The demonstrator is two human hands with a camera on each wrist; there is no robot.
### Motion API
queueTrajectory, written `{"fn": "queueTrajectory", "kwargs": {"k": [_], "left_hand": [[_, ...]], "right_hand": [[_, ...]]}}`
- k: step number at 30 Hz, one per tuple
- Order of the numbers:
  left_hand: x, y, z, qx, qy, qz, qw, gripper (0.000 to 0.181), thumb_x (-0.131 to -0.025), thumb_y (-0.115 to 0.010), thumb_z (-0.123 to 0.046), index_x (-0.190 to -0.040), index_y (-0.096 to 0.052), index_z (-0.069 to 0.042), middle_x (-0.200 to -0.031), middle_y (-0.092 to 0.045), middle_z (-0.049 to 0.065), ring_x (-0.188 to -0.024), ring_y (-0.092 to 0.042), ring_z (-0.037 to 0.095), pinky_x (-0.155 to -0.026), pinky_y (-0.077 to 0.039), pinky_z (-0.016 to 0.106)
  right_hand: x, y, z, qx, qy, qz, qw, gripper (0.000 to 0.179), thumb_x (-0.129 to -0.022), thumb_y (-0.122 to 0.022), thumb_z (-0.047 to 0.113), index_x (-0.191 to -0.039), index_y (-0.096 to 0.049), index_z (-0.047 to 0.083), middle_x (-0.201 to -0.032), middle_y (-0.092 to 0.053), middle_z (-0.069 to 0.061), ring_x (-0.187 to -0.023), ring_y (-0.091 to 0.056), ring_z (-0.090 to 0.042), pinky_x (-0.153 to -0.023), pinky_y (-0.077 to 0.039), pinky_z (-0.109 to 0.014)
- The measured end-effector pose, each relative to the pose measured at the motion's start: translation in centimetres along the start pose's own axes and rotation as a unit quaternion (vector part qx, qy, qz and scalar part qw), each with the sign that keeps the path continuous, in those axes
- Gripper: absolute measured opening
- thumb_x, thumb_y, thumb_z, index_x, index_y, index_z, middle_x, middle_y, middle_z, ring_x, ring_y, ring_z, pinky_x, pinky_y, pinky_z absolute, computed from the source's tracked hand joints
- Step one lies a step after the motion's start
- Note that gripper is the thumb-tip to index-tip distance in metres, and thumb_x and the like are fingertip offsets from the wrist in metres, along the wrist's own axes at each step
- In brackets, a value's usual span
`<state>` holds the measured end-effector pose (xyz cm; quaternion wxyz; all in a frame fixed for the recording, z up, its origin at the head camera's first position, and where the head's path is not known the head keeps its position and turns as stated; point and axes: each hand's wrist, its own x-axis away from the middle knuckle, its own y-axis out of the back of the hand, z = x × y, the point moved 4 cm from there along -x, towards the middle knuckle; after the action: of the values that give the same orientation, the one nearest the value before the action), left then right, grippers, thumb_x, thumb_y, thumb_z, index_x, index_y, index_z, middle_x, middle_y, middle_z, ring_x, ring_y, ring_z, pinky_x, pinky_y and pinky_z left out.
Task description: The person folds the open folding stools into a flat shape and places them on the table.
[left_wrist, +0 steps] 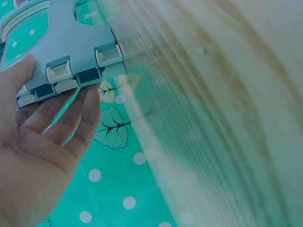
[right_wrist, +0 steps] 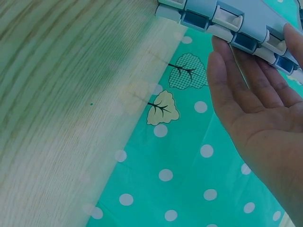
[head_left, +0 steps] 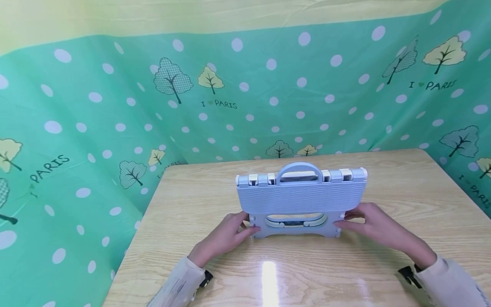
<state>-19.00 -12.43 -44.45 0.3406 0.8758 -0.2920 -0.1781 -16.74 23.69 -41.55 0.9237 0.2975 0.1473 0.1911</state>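
A light blue plastic folding stool (head_left: 301, 199) with white hinge pieces stands on the wooden table. Its woven-pattern top panel tilts toward me, with an arched carry handle along the upper edge. Below, the leg panel shows an oval opening. My left hand (head_left: 229, 233) holds the left edge of that panel, thumb in front and fingers behind. On the opposite edge, my right hand (head_left: 377, 224) grips in the same way. Both wrist views show the hinged side edge of the stool (left_wrist: 71, 42) between thumb and fingers; the right thumb (right_wrist: 292, 40) is partly cut off by the frame.
The pale wood-grain table (head_left: 192, 196) extends around the stool on all sides. A green dotted curtain (head_left: 230, 85) with tree prints hangs behind and at both sides. A bright light reflection (head_left: 270, 283) lies on the table's near part.
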Motion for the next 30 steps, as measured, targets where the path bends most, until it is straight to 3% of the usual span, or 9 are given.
{"fn": "queueTrajectory", "kwargs": {"k": [12, 22, 30], "left_hand": [[-0.01, 0.14, -0.12, -0.008, -0.001, -0.005, 1.0, 0.048, -0.1, -0.056, -0.045, -0.144, -0.044, -0.028, -0.127, -0.065, -0.008, -0.102, -0.065, 0.004, -0.08, -0.056, 0.024], [0.05, 0.16, -0.09, -0.021, -0.008, -0.006, 0.9997, 0.048, -0.101, -0.056, -0.043, -0.143, -0.046, -0.022, -0.126, -0.067, -0.004, -0.097, -0.066, 0.005, -0.077, -0.056, 0.022], [0.16, 0.27, -0.27, -0.02, -0.013, -0.005, 0.9997, 0.047, -0.101, -0.056, -0.042, -0.142, -0.047, -0.021, -0.122, -0.069, -0.003, -0.099, -0.066, 0.005, -0.081, -0.056, 0.024]], "right_hand": [[-0.13, 0.01, 0.25, 0.0, 0.008, -0.002, 1.0, 0.044, -0.091, -0.074, 0.019, -0.132, -0.058, 0.014, -0.122, -0.068, -0.001, -0.103, -0.066, -0.01, -0.081, -0.058, -0.033], [-0.12, 0.01, -0.2, 0.014, 0.004, -0.003, 0.9999, 0.046, -0.09, -0.075, 0.02, -0.133, -0.058, 0.014, -0.119, -0.069, 0.003, -0.1, -0.068, -0.013, -0.08, -0.058, -0.033], [-0.08, -0.17, 0.0, 0.047, 0.021, -0.016, 0.9986, 0.031, -0.089, -0.076, 0.019, -0.119, -0.068, 0.015, -0.111, -0.071, 0.005, -0.093, -0.068, -0.007, -0.076, -0.059, -0.03]]}}
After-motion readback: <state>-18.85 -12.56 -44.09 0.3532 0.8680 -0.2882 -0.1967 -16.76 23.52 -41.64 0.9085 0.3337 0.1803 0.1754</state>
